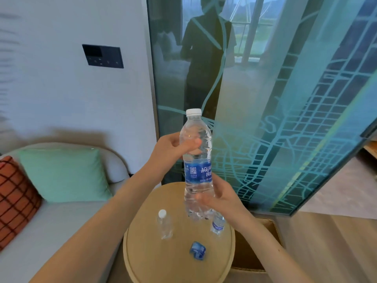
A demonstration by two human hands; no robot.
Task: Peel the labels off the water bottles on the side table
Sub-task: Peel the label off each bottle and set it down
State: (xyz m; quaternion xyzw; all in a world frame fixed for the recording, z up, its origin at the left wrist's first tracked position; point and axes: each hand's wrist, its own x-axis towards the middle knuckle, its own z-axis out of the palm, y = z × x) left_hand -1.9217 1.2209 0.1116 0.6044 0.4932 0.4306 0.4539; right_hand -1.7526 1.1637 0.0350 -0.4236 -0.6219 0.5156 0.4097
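Far left: checked orange cushion (pixel 16 199) and green cushion (pixel 63 174) propped on a pale sofa (pixel 61 221), dark wall panel (pixel 103 56) above, none of it part of the job. Further right, left hand (pixel 173 148) wrapped round the upper body of the held bottle (pixel 196 127), thumb across the front and fingers behind, probably placed high to leave the blue label (pixel 199 170) uncovered for peeling. Lower down, on the round side table (pixel 142 262), a bare bottle (pixel 164 225) standing upright, apparently finished and parked out of the way. Held bottle upright in mid-air above the table, white cap on, label intact, QR patch facing the camera, perhaps turned so in search of the seam. Beneath it on the tabletop, a crumpled blue wrapper (pixel 197 250), seemingly a peeled label left within reach for clearing up. Right hand (pixel 220 199) curled round the lower body just under the label, fingers visible through the water, steadying the base and handy for picking at the lower edge. Just beside that wrist, a small labelled bottle (pixel 217 224) on the table, not yet peeled. Far right, patterned glass panel (pixel 285 119).
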